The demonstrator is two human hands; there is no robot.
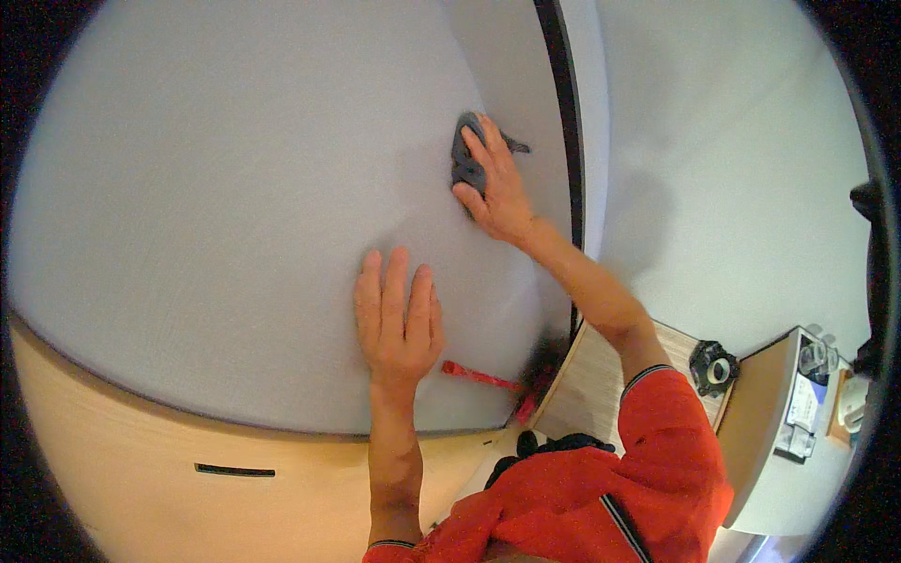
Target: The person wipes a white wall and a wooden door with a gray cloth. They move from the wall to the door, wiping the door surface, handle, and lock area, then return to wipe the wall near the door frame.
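A dark grey cloth is bunched against a pale grey panel, with a loose corner trailing to the right. My right hand presses over it, fingers spread across the fabric. Lower and to the left, my left hand is held palm toward the same panel with nothing in it. Its fingers are slightly apart; whether the palm touches the panel I cannot tell. A red handle of some tool shows just right of my left wrist, its far end lost in a dark blurred shape.
A black edge strip borders the panel, with a pale wall beyond. Light wood with a dark slot runs along the lower left. A tape roll lies on a wood-grain top; a cabinet holds small items.
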